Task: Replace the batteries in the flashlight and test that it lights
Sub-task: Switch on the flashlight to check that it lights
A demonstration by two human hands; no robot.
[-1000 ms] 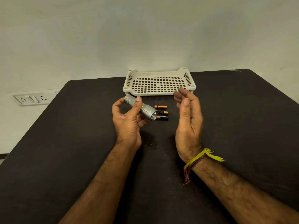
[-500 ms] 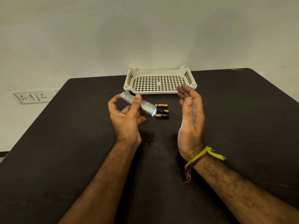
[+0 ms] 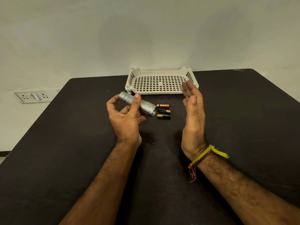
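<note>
- We hold the silver flashlight point(image 3: 137, 103) in our left hand point(image 3: 125, 118), raised above the black table point(image 3: 65, 143).
- The left thumb lies across the top of the barrel at its middle; the index finger curls around the tail end; the remaining fingers support the body from below. The grip is closed on the flashlight.
- The flashlight is tilted: the tail cap points up and to the left, and the wider lens end points down and to the right, toward the batteries.
- We cannot tell from this angle whether the lens is lit.
- Three small batteries point(image 3: 163, 111) lie on the table just to the right of the lens end, stacked in a short column, each lying on its side and roughly parallel to the others. They are close together; we cannot tell whether they touch.
- Our right hand point(image 3: 193, 111) is spread flat and holds nothing. It stands on edge with the fingers extended and pointing away from us, the palm facing left toward the flashlight and the batteries.
- The right hand is apart from both the flashlight and the batteries.
- A yellow thread band point(image 3: 204, 155) with loose ends, together with a darker thread, circles the right wrist.
- A white perforated tray point(image 3: 159, 93) rests at the far edge of the table, beyond the batteries. The right fingertips overlap its right front corner in the view.
- A white wall socket panel point(image 3: 32, 96) is mounted on the wall at the left.
</note>
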